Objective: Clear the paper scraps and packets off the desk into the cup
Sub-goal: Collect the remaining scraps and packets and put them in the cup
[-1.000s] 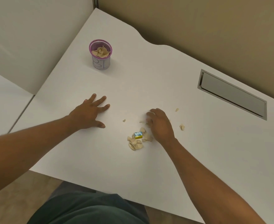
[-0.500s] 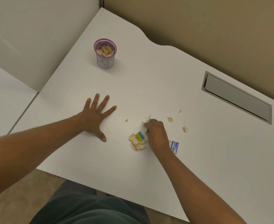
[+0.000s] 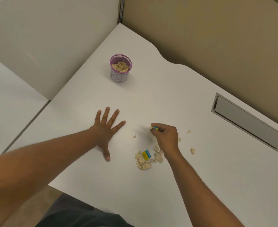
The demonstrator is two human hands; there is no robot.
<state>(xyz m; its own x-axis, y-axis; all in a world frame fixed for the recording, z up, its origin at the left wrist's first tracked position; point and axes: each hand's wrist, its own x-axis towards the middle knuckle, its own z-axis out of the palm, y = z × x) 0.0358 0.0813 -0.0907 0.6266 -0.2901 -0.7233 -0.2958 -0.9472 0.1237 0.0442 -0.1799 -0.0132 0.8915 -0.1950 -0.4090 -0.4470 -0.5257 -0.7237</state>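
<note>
A purple-rimmed mesh cup (image 3: 120,69) stands at the back left of the white desk (image 3: 151,99), with beige paper scraps inside it. My right hand (image 3: 165,136) hovers just above the desk, its fingertips pinched on a small blue and yellow packet (image 3: 155,128) and a scrap. Just below that hand lies a pile of beige scraps (image 3: 143,162) with a yellow and blue packet (image 3: 146,154) on it. Loose scraps lie at the right (image 3: 192,150) and the left (image 3: 134,136). My left hand (image 3: 106,128) rests flat on the desk, fingers spread, holding nothing.
A grey cable hatch (image 3: 246,122) is set into the desk at the right. Partition walls (image 3: 200,30) close the back and left. The desk's front edge runs diagonally near my lap, and a second desk surface (image 3: 7,102) adjoins at the left.
My right hand has lifted from the pile and moved up and away with a packet pinched in its fingers. The blue packet beside my wrist is no longer visible. My left hand stays flat.
</note>
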